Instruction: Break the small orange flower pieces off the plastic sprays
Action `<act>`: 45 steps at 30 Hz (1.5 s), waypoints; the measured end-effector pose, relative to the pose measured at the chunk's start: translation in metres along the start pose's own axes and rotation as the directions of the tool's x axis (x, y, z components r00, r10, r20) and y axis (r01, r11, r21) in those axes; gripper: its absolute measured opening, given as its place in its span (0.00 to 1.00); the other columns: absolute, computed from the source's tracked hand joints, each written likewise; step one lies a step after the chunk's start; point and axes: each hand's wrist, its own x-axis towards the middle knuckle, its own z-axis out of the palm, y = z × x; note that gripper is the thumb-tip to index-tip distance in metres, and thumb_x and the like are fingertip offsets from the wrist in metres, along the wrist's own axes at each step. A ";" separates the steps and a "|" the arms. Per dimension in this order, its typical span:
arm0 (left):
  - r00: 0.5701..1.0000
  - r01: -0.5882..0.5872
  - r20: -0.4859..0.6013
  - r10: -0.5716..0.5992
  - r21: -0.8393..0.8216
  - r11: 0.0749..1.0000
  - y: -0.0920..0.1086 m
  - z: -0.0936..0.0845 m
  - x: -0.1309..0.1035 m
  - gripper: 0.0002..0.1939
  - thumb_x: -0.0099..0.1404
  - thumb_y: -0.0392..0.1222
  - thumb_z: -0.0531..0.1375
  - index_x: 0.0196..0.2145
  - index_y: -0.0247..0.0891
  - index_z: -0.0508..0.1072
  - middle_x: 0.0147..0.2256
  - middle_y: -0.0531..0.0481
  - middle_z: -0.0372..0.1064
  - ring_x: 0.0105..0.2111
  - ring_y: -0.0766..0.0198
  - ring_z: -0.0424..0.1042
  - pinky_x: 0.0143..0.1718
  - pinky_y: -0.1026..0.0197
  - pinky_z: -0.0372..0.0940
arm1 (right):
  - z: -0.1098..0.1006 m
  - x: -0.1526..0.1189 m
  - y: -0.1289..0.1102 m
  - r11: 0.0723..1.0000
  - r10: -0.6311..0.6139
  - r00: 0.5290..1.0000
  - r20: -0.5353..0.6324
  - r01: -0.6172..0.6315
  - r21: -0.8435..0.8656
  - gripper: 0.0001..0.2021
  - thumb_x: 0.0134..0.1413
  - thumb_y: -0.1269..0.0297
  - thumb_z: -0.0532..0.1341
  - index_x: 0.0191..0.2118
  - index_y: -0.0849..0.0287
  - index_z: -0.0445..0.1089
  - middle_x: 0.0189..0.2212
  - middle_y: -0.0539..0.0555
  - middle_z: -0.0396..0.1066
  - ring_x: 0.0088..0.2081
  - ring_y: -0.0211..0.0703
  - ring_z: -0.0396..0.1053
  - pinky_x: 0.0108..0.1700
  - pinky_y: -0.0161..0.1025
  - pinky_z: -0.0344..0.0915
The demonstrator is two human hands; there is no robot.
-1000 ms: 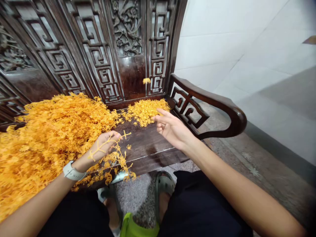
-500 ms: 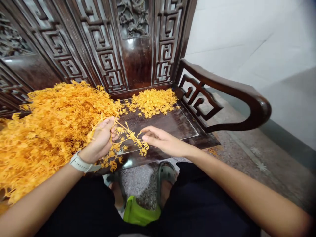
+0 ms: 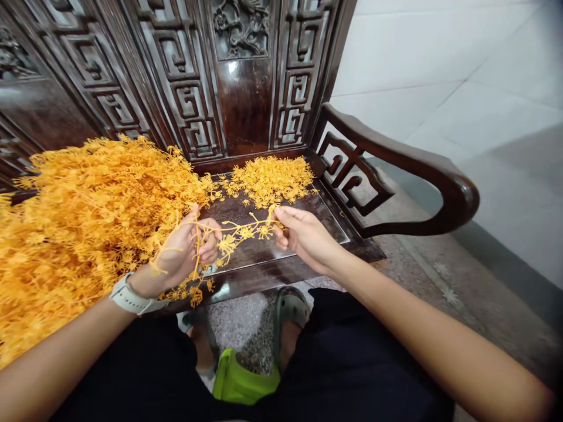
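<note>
A yellow plastic flower stem (image 3: 237,230) with thin branches and small star-shaped blossoms stretches between my hands above the wooden seat. My left hand (image 3: 189,243) is closed around its stalk end, and a few loose branches hang below. The thumb and fingers of my right hand (image 3: 303,234) pinch the stem's other end. Left of my left hand rises a big heap of yellow flower stems (image 3: 101,217). Behind my right hand, a smaller pile of loose yellow blossoms (image 3: 272,180) lies on the seat.
The dark wooden bench (image 3: 250,111) has a carved back and a curved armrest (image 3: 422,158) at the right. Below the seat's front edge, a bright green plastic object (image 3: 244,378) stands between my feet on the speckled floor. A pale wall (image 3: 417,58) is beyond.
My right hand has moved up and closed on the stem's far end, which had hung loose beside its open fingers. The stem is now drawn out nearly level.
</note>
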 end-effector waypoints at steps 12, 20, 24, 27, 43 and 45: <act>0.895 -0.131 0.383 -0.227 0.714 0.688 0.014 0.000 -0.012 0.19 0.71 0.55 0.67 0.30 0.39 0.85 0.26 0.47 0.76 0.24 0.65 0.66 0.27 0.62 0.58 | -0.007 -0.001 -0.002 0.980 -0.157 0.987 0.020 0.158 -0.124 0.17 0.59 0.50 0.75 0.34 0.60 0.78 0.19 0.41 0.52 0.21 0.29 0.45 0.24 0.37 0.44; 0.972 -0.109 0.228 -0.060 0.661 0.742 0.001 0.011 -0.015 0.31 0.78 0.59 0.57 0.20 0.39 0.70 0.19 0.52 0.63 0.20 0.67 0.57 0.25 0.62 0.55 | -0.009 0.000 -0.002 0.956 -0.268 0.962 -0.042 0.260 -0.134 0.18 0.56 0.50 0.76 0.30 0.58 0.76 0.16 0.39 0.46 0.19 0.28 0.40 0.21 0.36 0.43; 0.980 -0.086 0.192 -0.051 0.642 0.762 -0.001 0.014 -0.019 0.32 0.75 0.60 0.59 0.18 0.39 0.69 0.18 0.51 0.63 0.20 0.66 0.58 0.25 0.61 0.55 | -0.016 0.006 -0.009 0.954 -0.273 0.960 -0.066 0.261 -0.147 0.15 0.59 0.53 0.74 0.31 0.58 0.75 0.17 0.39 0.46 0.19 0.29 0.40 0.20 0.35 0.45; 0.977 -0.059 0.194 -0.090 0.647 0.760 -0.004 0.005 -0.030 0.32 0.75 0.62 0.61 0.18 0.39 0.69 0.17 0.53 0.59 0.19 0.67 0.55 0.23 0.61 0.51 | -0.060 0.018 -0.027 0.919 -0.384 0.885 -0.264 0.341 -0.196 0.13 0.59 0.60 0.72 0.28 0.55 0.70 0.17 0.40 0.46 0.19 0.30 0.40 0.20 0.34 0.44; 0.990 -0.091 -0.031 0.136 0.597 0.797 0.010 -0.010 -0.015 0.26 0.74 0.54 0.61 0.22 0.37 0.73 0.20 0.52 0.66 0.22 0.68 0.62 0.27 0.64 0.56 | -0.096 0.027 0.011 0.652 0.515 0.659 0.548 0.114 -0.749 0.08 0.62 0.63 0.65 0.39 0.62 0.80 0.31 0.53 0.77 0.30 0.37 0.70 0.33 0.35 0.65; 0.990 -0.098 -0.019 0.138 0.609 0.787 0.010 -0.010 -0.012 0.27 0.73 0.57 0.61 0.21 0.38 0.73 0.20 0.52 0.66 0.23 0.66 0.61 0.28 0.63 0.57 | -0.090 0.031 -0.003 0.787 0.410 0.732 0.544 0.017 -0.617 0.08 0.62 0.60 0.67 0.40 0.60 0.79 0.32 0.53 0.78 0.28 0.36 0.68 0.29 0.35 0.64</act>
